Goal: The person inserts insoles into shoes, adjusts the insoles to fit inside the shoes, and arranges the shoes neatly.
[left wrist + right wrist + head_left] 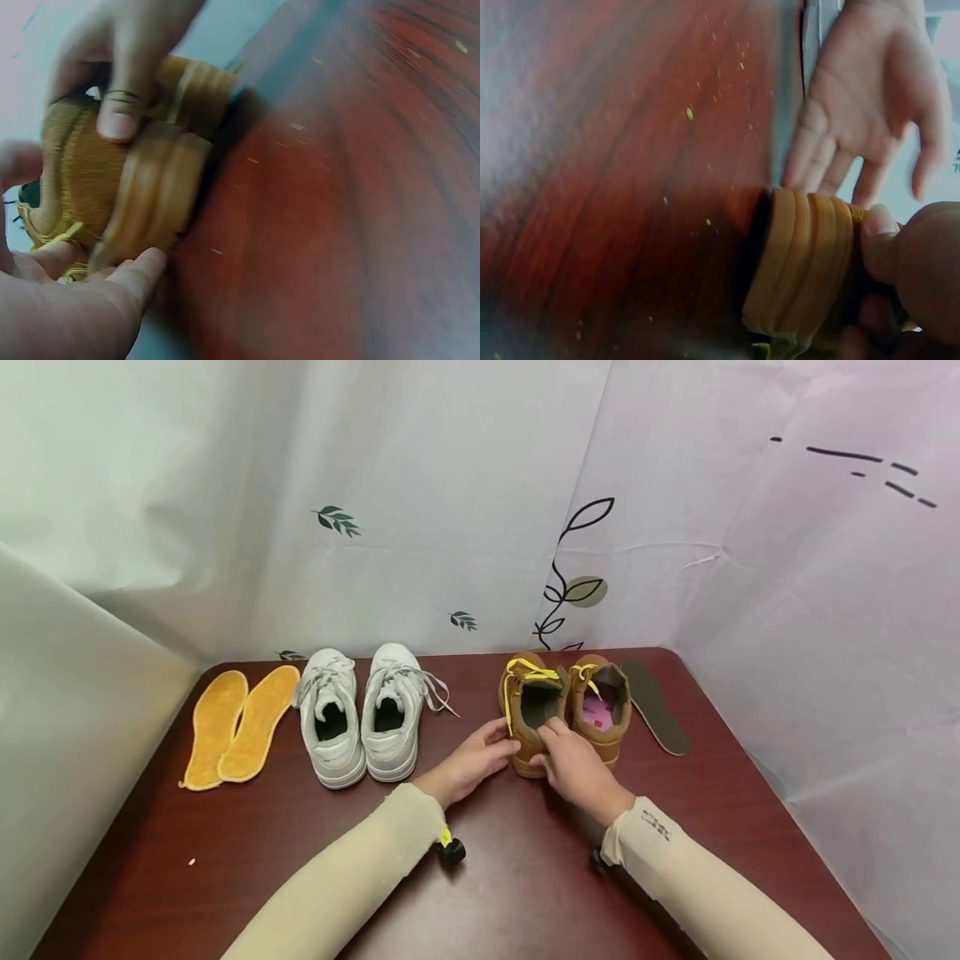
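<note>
Left hand (474, 766), fingers loosely extended, touches the left brown shoe (528, 748) on the desk (517, 877): looks light, soft above, firm-soled. And the right hand (579, 770) pinches its heel (529, 766), thumb outside, likely the sturdiest place to grip!

Fingertips of the right hand (583, 770) hide inside the left brown shoe (528, 745); the right sleeve (705, 877) leaves by the bottom edge!

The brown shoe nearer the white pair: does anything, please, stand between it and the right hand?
Nothing visible does: the right hand pinches the brown shoe at its heel, while the left hand is at its side.
</note>
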Available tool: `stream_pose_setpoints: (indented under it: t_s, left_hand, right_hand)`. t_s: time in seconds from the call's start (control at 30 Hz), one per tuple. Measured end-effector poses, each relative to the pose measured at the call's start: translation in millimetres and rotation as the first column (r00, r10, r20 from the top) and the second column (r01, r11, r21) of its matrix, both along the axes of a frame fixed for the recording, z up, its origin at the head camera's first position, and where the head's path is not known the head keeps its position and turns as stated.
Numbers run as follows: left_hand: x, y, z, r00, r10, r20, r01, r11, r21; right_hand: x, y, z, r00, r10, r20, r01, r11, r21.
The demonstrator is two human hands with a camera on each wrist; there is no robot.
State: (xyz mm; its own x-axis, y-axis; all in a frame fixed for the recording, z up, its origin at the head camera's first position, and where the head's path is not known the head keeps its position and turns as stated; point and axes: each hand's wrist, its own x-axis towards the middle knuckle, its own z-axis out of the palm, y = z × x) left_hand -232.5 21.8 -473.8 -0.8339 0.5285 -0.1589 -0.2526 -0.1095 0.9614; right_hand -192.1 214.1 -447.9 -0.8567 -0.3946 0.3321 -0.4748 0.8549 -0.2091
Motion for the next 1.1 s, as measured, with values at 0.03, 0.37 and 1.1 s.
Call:
stream_pose_setpoints:
  t_s: [0.03, 0.37, 1.1]
  left_hand:
    - [0.0, 0, -1.0, 1.000, -0.006, -0.030, 0.006, 1.000, -0.010]
    - [0.8, 3, -3.3, 0.990, -0.076, -0.117, 0.069, 0.996, -0.063]
    - [30.7, -23, 2.1, 0.986, -0.154, -0.062, 0.139, 0.969, -0.203]
  right_hand:
    - [-0.6, 0, 1.3, 1.000, -0.006, 0.019, 0.006, 1.000, 0.002]
    - [1.2, 0, 12.0, 0.993, -0.073, 0.092, 0.070, 0.997, 0.033]
    - [4.7, 0, -2.7, 0.996, -0.087, 0.004, 0.087, 0.995, 0.052]
